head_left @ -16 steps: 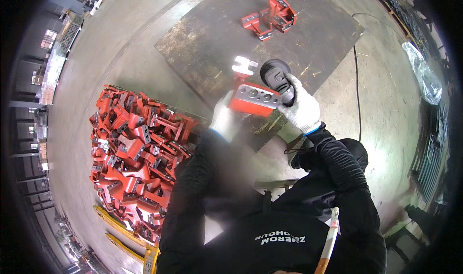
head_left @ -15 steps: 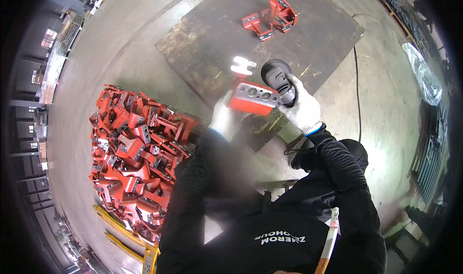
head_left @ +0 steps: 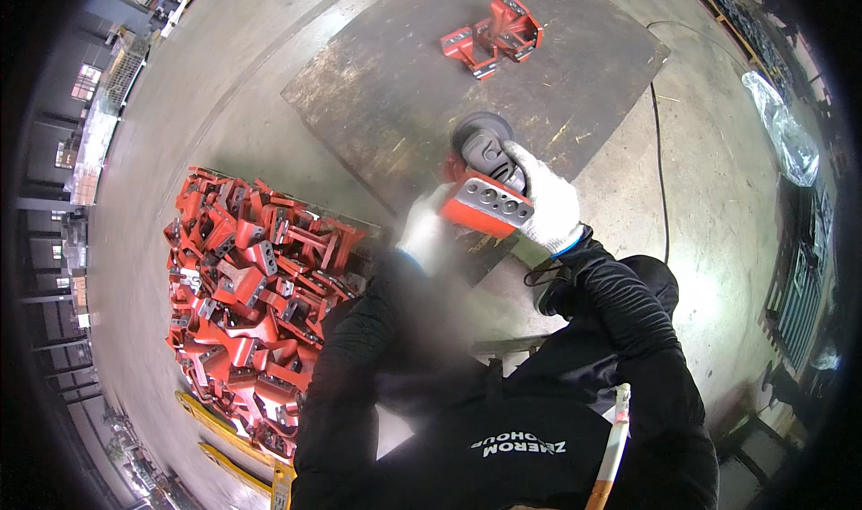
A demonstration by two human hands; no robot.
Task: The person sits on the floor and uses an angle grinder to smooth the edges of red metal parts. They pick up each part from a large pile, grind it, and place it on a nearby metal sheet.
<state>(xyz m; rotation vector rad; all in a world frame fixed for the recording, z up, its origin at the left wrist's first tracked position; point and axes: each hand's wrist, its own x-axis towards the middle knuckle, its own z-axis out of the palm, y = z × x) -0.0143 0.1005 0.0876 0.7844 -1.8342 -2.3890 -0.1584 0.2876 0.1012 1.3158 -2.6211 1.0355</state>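
My left hand, in a white glove, grips a red metal bracket with a row of holes in its grey face, held over the near edge of a dark steel plate. My right hand, also gloved in white, is wrapped around a black angle grinder whose disc sits against the far side of the bracket. Both arms are in black sleeves.
A big heap of red brackets lies on a yellow pallet at my left. Two finished red brackets rest at the plate's far end. A black cable runs over the concrete floor at right. A clear plastic bag lies far right.
The bright spot beside the bracket has gone. The grinder's disc has shifted slightly to the left against the bracket. Both hands keep their hold.
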